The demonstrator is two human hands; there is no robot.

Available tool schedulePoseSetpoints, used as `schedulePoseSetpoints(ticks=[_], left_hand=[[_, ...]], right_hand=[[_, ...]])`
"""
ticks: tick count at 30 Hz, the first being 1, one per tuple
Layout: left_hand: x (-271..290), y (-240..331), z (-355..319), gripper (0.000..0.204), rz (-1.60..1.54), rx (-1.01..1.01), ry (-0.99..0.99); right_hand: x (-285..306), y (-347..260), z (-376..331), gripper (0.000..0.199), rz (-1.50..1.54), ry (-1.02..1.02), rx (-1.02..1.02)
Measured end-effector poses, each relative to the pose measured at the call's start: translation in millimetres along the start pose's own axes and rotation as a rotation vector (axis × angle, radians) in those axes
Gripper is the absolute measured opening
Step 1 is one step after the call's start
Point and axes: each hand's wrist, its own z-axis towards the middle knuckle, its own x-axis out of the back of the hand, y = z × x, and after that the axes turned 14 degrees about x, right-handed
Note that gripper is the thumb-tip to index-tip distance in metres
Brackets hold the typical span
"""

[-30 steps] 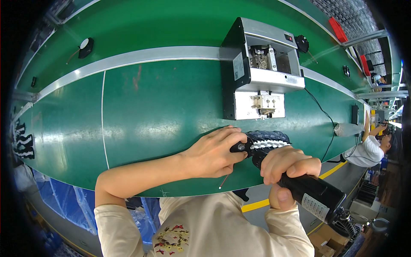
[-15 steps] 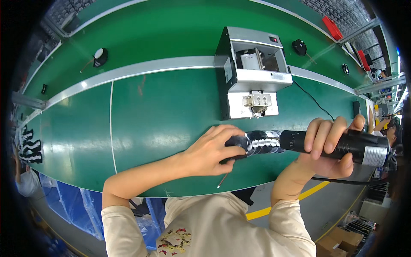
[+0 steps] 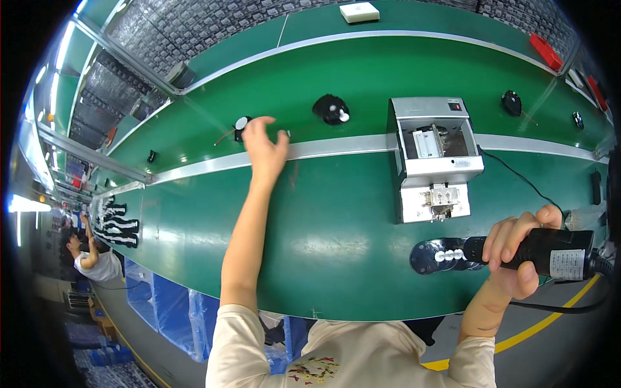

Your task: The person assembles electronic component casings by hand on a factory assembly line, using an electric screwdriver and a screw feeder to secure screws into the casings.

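My right hand (image 3: 517,249) is wrapped around a black corded handheld tool (image 3: 550,251) that looks like an electric screwdriver, with a pale label on its side. In the picture its tip overlaps a shiny black rounded piece (image 3: 424,257) with a row of white spots, low on the green bench; contact cannot be made out. My left hand (image 3: 265,152) reaches out to the raised back ledge, thumb and fingers apart. Partly behind it is a small black part with a white disc (image 3: 242,122) and a thin wire. A dark part with a white spot (image 3: 331,108) lies further right.
A silver bench machine (image 3: 436,165) stands right of centre, its cable running right. More black parts, one of them here (image 3: 512,102), lie along the ledge. A red bin (image 3: 545,52) and a white box (image 3: 359,12) sit on the upper shelf. Another person (image 3: 94,255) works at far left.
My left hand has left the black piece under the tool and moved up and left to the ledge. A dark part has appeared there. The view has shifted; my right hand still grips the tool.
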Motion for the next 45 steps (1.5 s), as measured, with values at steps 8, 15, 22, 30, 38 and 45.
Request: schedulePoseSetpoints(ticks=[8, 15, 22, 30, 38, 45], left_hand=[[-3, -77, 31, 0.031, 0.282, 0.348, -0.023], [54, 23, -3, 0.040, -0.662, 0.653, -0.554], [59, 50, -75, 0.024, -0.175, -0.016, -0.749], [81, 76, -80, 0.032, -0.300, -0.234, -0.822], [74, 126, -135, 0.026, -0.470, -0.390, -0.904], [56, 171, -172, 0.031, -0.602, -0.497, -0.928]], right_hand=[[-2, 4, -7, 0.065, -0.038, 0.043, -0.074], [8, 3, -7, 0.065, -0.051, 0.069, -0.073], [-4, 4, -5, 0.065, -0.062, 0.065, -0.097], [-1, 0, -4, 0.065, -0.081, 0.095, -0.083], [-2, 4, 0, 0.061, -0.095, 0.001, -0.069], [2, 4, -3, 0.061, -0.039, -0.063, -0.076]])
